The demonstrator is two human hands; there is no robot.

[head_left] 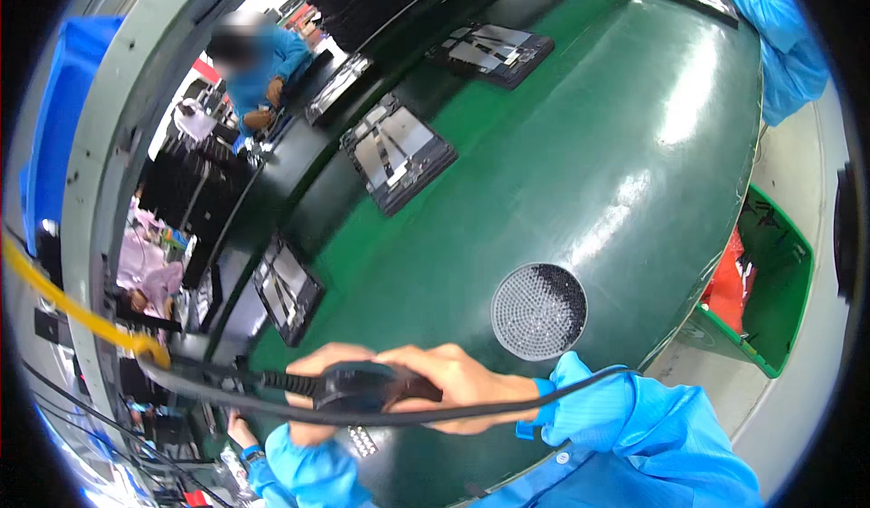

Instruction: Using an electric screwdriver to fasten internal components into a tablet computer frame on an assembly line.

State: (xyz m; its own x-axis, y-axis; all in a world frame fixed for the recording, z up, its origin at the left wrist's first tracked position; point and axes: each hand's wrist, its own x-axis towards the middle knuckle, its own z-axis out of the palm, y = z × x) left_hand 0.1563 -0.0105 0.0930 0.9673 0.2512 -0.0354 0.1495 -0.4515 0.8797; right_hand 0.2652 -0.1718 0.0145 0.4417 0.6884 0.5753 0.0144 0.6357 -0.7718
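Near the bench's front edge, my right hand (471,388) is closed round a black corded electric screwdriver (358,385) seen end-on from above. Its tip is hidden beneath it. My left hand (313,360) is right beside the tool on its far left side. The tool covers the left fingers, so what they hold does not show. A black cable (489,410) crosses in front of both hands. Just below the tool lies a small pale strip with dark dots (362,441). To the right sits a round grey dimpled dish (535,313) with small black pieces gathered on one side.
Opened flat devices (396,153) lie in a row along the green bench (625,154). A green bin (784,281) with red material stands at the right. A yellow hose (72,304) and grey post (104,154) are at left. Co-workers' hands (258,118) show beyond the bench.
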